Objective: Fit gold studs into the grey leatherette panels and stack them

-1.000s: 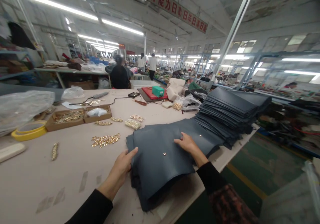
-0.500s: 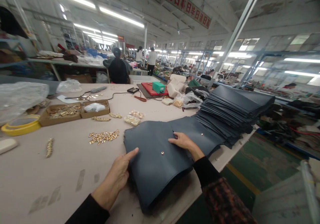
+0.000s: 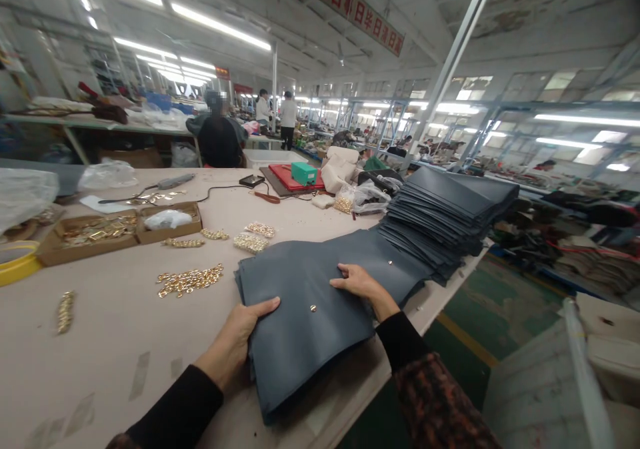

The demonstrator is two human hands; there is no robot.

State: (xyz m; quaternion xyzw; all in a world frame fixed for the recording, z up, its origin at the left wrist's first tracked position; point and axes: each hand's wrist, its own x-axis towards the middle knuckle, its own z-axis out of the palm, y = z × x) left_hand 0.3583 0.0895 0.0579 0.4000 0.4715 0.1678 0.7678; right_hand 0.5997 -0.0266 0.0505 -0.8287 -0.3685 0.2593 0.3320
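A stack of dark blue leather-like panels [image 3: 300, 342] lies at the front of the table, with a small gold stud [image 3: 313, 309] on its top sheet. My left hand [image 3: 235, 335] is closed on the left edge, thumb on top and the other fingers out of sight beneath. At the opposite edge, my right hand [image 3: 357, 283] holds the panels, its thumb and forefinger showing on top and its other fingers hidden. Just beyond it lies another set of panels [image 3: 395, 255] with a similar stud [image 3: 391, 263]. Left of the stack is a pile of gold metal rings [image 3: 190, 279].
A tall pile of dark panels [image 3: 450, 202] stands at the right edge of the table. Cardboard boxes [image 3: 90, 252] of metal fittings, yellow tape [image 3: 20, 275] and bagged gold pieces [image 3: 251, 242] lie to the left. A seated person [image 3: 217, 135] is beyond the table.
My left thumb now lies further over the panel edge, and the left hand grips more closely. The front stack bends more. The view has shifted slightly to the right.
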